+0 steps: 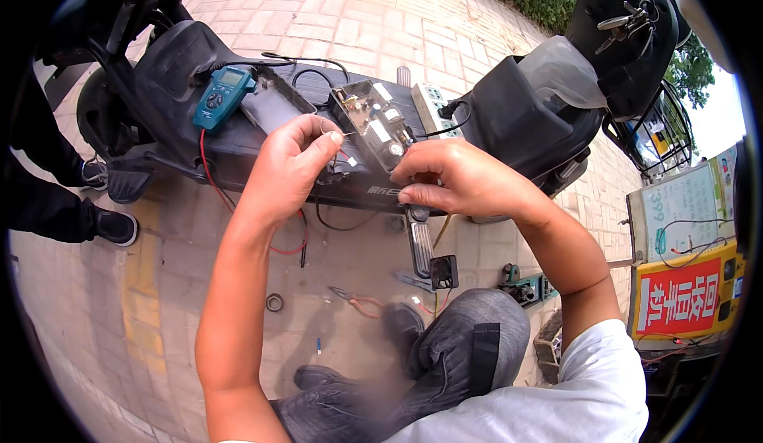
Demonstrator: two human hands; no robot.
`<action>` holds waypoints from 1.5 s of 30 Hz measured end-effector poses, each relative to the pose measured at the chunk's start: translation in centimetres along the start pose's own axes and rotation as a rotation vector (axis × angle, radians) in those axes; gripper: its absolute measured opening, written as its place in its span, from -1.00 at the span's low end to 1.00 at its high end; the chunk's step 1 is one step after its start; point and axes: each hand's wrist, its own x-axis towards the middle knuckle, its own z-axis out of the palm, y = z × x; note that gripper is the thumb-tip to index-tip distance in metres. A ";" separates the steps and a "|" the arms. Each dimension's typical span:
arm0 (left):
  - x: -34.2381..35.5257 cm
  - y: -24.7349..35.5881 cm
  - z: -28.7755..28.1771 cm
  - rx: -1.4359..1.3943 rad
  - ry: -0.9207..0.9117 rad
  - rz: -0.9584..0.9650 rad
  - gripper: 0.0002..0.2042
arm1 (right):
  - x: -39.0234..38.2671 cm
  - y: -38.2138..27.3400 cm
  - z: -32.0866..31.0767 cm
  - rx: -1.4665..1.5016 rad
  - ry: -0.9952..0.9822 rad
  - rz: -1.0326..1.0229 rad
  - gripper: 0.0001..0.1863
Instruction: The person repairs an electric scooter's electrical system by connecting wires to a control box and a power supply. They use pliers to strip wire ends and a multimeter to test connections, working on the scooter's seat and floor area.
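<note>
"White shirt cloth (596, 371) and two bare forearms (232, 300) fill my near view, framing an uncovered case (369, 150) of electronics on a scooter's black deck (362, 182)."

"How are the fingers placed?"

"From my remote seat I see the left hand (288, 166) with thumb and forefinger pressed together, pinching a thin wire (346, 134) beside the case. The right hand (461, 177) is curled at the case's near end; I cannot tell whether its fingertips grip anything or touch the wall."

"And how would the case handle?"

"I judge it stiff-walled and modest in weight, with fragile parts exposed on top. I would take hold of the outer long walls, clear of the components. The wire looks light and springy, easily lost from a loose pinch, so I would hold it close to its tip."

"What about the containers?"

"The case holds crowded circuit parts (388, 116), some of them pale blocks. Left of it lies a shallow grey cover (274, 101), hollow side up, near a teal multimeter (222, 97). To the right, beyond a white power strip (429, 105) with a black plug in it, clear plastic (564, 73) drapes a black bin (494, 97); I cannot make out its contents."
</note>
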 end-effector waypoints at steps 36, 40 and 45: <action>5.4 -3.6 1.3 0.178 0.250 0.187 -0.79 | 10.3 6.7 -0.6 0.134 0.335 -0.056 -0.81; 6.3 -4.0 2.2 0.291 0.302 0.210 -0.78 | 10.1 7.1 -0.7 0.236 0.369 0.023 -0.79; 6.7 -4.2 3.2 0.433 0.330 0.226 -0.77 | 9.0 6.1 -3.3 0.352 0.377 0.272 -0.64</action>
